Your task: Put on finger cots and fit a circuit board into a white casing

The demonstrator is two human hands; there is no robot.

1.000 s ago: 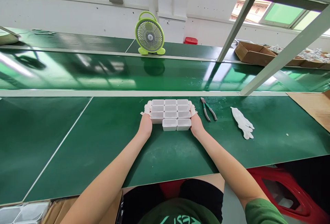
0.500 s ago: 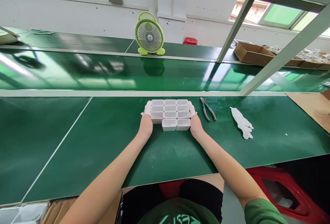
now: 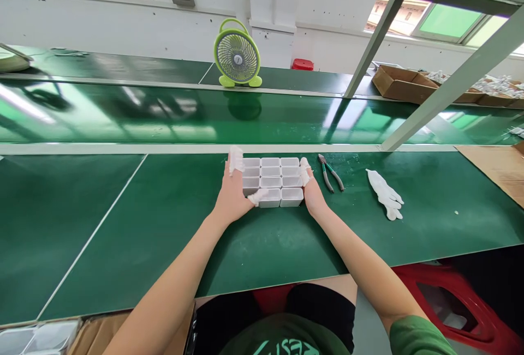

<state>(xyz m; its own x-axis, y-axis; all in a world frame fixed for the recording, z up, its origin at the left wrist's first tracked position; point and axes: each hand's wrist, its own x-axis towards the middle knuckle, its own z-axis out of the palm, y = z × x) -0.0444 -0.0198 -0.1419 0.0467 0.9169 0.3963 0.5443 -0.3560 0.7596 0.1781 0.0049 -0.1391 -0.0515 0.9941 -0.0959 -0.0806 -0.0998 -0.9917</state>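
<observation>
Several small white open-topped plastic boxes (image 3: 271,172) stand packed in rows on the green workbench (image 3: 262,251). The front row holds two of them, and the front left corner of the block is vacant. My left hand (image 3: 232,196) is open at the block's left side, thumb spread away from the fingers. Its thumb tip lies by the front left box (image 3: 269,198). Along the right side of the block, my right hand (image 3: 313,194) rests with fingers stretched forward against the boxes. White coverings wrap the fingertips of both hands.
Green-handled cutting pliers (image 3: 331,173) and a white glove (image 3: 385,195) lie to the right. A green fan (image 3: 237,55) stands on the rear shelf. A slanted metal post (image 3: 450,85) rises at the right, near cardboard boxes (image 3: 403,85). A red stool (image 3: 462,306) is below.
My left hand has shifted from lying along the left side to a spread pose, thumb swung to the front boxes and fingers raised. The right hand stays almost in place.
</observation>
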